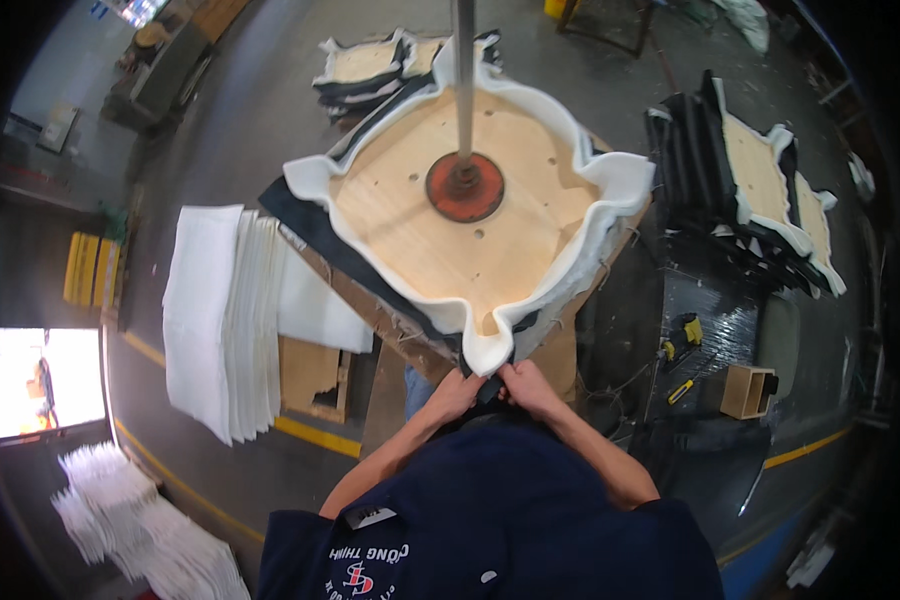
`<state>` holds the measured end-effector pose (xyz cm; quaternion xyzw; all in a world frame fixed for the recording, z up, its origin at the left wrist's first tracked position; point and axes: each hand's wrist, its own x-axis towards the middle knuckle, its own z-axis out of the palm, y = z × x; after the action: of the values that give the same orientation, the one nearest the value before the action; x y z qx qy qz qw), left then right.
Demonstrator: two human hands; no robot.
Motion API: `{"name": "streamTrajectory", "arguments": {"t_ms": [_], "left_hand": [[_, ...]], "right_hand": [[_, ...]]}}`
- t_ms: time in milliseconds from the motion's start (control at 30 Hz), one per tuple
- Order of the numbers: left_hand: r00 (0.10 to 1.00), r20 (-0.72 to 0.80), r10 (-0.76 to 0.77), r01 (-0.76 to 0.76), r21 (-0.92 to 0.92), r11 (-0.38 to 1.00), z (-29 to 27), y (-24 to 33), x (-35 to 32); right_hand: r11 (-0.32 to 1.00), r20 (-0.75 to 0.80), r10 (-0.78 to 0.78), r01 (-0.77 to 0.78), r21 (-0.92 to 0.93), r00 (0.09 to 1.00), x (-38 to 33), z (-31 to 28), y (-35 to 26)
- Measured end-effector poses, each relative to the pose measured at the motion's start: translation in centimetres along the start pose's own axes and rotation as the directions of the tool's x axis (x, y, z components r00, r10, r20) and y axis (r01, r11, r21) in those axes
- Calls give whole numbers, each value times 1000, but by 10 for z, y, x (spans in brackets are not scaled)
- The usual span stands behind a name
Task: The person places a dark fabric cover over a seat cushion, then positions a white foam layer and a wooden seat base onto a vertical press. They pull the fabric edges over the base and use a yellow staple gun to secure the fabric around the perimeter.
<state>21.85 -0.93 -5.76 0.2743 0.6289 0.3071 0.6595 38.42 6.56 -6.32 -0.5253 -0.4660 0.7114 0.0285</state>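
Observation:
A plywood seat panel (390, 245) lies on a cloth-covered stand, one corner pointing toward me. White padding (486, 352) curls up all around its edge, with dark fabric (315, 222) showing beneath. On the middle of the board rests a round red press plate (482, 203), at the foot of an upright metal rod (464, 80). My left hand (452, 396) and my right hand (531, 389) meet at the near corner, just below the folded padding. Both are closed on the dark fabric there, thumbs close together; the fingertips are partly hidden.
White padding sheets (202, 320) are stacked at left. Padded panels (760, 170) are piled at right, others (365, 65) behind the stand. On a dark surface at right are a yellow-handled screwdriver (681, 391), a yellow-and-black tool (691, 330) and a small wooden box (740, 392).

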Motion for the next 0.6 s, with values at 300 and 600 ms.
{"name": "streamTrajectory", "arguments": {"t_ms": [300, 600], "left_hand": [[999, -28, -45, 51, 223, 974, -4, -3, 1], [992, -77, 103, -70, 355, 932, 0, 1, 3]], "right_hand": [[943, 167, 334, -326, -71, 928, 26, -36, -57], [933, 52, 360, -361, 2, 931, 39, -43, -69]]}}
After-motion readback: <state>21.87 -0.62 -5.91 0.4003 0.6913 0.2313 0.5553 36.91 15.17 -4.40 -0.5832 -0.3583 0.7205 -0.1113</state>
